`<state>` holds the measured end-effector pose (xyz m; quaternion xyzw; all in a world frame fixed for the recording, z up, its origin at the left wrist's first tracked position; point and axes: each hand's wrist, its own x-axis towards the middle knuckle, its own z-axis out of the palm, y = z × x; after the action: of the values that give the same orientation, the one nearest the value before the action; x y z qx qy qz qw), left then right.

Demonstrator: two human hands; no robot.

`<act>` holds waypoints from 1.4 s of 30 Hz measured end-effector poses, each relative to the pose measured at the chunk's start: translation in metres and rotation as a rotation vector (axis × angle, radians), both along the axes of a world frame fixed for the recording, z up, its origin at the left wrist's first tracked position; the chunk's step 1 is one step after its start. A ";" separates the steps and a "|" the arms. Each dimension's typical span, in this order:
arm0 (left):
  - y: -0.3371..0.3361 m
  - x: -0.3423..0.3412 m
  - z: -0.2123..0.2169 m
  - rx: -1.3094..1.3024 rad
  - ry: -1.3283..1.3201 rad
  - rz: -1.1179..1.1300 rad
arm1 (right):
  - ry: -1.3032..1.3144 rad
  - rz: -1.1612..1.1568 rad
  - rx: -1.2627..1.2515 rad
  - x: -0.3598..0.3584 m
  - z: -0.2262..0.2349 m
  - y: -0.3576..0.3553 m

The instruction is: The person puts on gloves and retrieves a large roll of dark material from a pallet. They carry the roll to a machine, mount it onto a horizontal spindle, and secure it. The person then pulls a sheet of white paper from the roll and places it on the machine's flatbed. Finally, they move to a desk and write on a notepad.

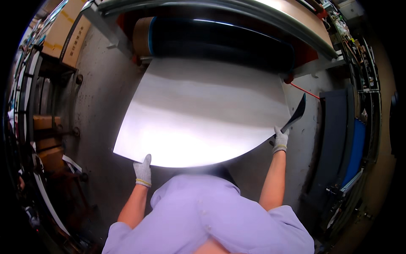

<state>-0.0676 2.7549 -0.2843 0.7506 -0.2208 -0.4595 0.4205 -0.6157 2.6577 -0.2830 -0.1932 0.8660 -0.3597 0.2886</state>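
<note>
Film, a wide silvery sheet point(203, 114), hangs out from a dark roll point(220, 40) on the machine and spreads toward the person, its near edge curving brightly just above the lilac shirt point(207, 216). Both hands wear pale knit gloves. The left hand point(143, 171) is raised at the sheet's near left corner, its fingers point(146, 161) closed on that edge, so the sheet lies above and ahead of the fingertips. The right hand point(280, 139) meets the sheet's right edge lower down the curve; its fingers point(282, 132) are clenched there, though whether they pinch the sheet itself or only the dark strip point(296, 114) that rises from the hand cannot be told. That dark strip curls up and away to the right, beside the sheet's edge. A thin red cord point(304, 90) runs behind it. The roll has a brown cardboard core end point(141, 36) at its left. Grey concrete floor point(97, 97) shows on either side of the sheet, with cartons point(67, 31) stacked on racks at the far left.
</note>
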 end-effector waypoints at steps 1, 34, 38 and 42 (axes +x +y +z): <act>0.014 0.002 0.006 0.020 0.002 -0.018 | -0.097 -0.051 -0.008 -0.016 -0.007 0.024; -0.271 0.082 0.107 -0.269 0.230 -0.820 | -0.477 -0.032 -0.623 -0.222 0.305 -0.242; -0.354 0.041 0.106 -0.386 0.214 -0.506 | -0.481 0.146 -0.698 -0.213 0.356 -0.378; -0.348 -0.042 0.066 -0.235 0.073 -0.285 | -0.477 0.255 -0.693 -0.236 0.368 -0.434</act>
<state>-0.1092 2.4073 -0.2182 0.6401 -0.3617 -0.5125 0.4436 -0.8514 2.2239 0.0848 -0.2956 0.5725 -0.6250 0.4407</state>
